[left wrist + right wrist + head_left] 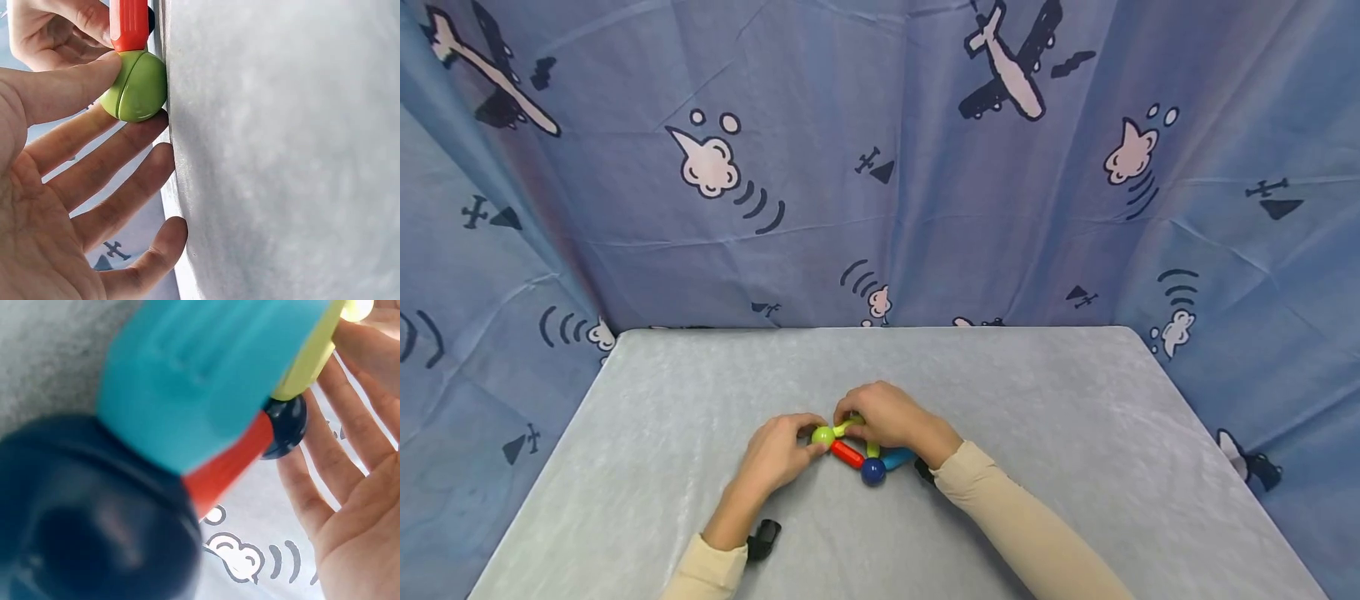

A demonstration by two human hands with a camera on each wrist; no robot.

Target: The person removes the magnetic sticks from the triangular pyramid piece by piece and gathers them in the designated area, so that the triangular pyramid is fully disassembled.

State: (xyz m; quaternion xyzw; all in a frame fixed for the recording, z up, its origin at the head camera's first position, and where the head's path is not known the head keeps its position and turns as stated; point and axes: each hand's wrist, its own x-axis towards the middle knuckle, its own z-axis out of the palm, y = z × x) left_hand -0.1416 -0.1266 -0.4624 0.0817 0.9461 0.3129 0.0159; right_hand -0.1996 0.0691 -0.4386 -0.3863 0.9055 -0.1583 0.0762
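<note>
**Two hands (pixel 778 450) (pixel 887 414) at a green ball (pixel 823 437) and its coloured rods**

The green ball is on the table (pixel 1000 375), and all places here are told from it, as the head camera sees them. On its left side is the left hand, which pinches it between thumb and index finger; in the left wrist view the other fingers are spread apart. On its right is the right hand, whose thumb and fingertips pinch a short yellow-green rod (pixel 852 427). This rod's end comes close to the ball, but I cannot tell whether they are joined.

From the ball, a red rod (pixel 847 455) goes to the right and toward the person, and it ends at a navy ball (pixel 873 472). Also at this navy ball are another yellow-green rod (pixel 872 449), partly hidden by the right hand, and a blue rod (pixel 897 458), farther right from the green ball.

In the right wrist view, a large dark ball (pixel 94 519) touches the blue rod, and a smaller dark ball (pixel 290 428) touches a yellow-green part. I cannot tell which is the navy one.

Beyond the green ball, past the table's far edge, hangs a blue curtain (pixel 812 125) with printed aeroplanes.
</note>
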